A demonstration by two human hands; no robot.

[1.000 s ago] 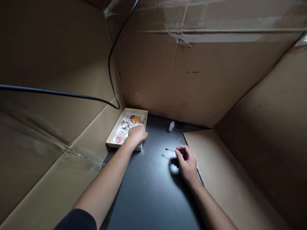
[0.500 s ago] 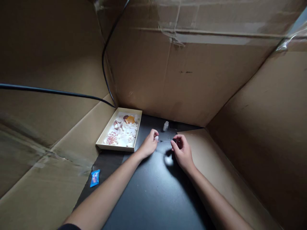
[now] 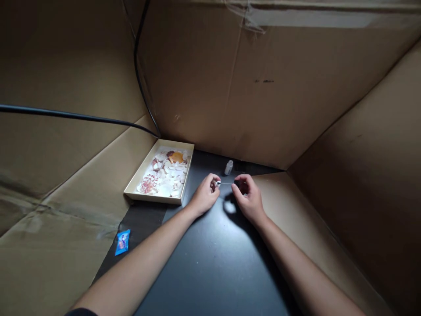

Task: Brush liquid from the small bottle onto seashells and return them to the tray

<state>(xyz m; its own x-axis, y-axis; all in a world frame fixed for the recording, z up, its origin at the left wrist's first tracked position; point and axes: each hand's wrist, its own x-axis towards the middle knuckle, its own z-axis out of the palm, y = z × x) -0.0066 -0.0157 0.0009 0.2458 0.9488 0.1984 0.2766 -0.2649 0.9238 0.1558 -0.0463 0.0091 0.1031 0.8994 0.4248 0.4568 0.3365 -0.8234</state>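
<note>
My left hand [image 3: 207, 193] is closed, pinching a small white shell piece [image 3: 217, 184] between thumb and fingertips. My right hand [image 3: 249, 199] is closed around the black handle of a thin applicator brush [image 3: 226, 183]. Its pale stem spans the gap between my hands, and the dark tip meets the shell piece. Just beyond them on the dark tabletop [image 3: 200, 272] is a small clear bottle [image 3: 229, 167], with no cap on its neck. Left of my left hand sits a shallow cardboard tray [image 3: 154, 199] of white, reddish and orange shells [image 3: 169, 173].
Cardboard walls [image 3: 210, 87] enclose the work surface at the back and both sides. A blue wrapped packet [image 3: 123, 242] lies near the left edge. Black cables [image 3: 66, 115] run down to the back left corner. A cardboard flap [image 3: 286, 202] covers the right side.
The brush tip, apart from the shell piece before, now meets it as my hands have come closer together. The whole view has shifted slightly, with the walls and tray higher in it.
</note>
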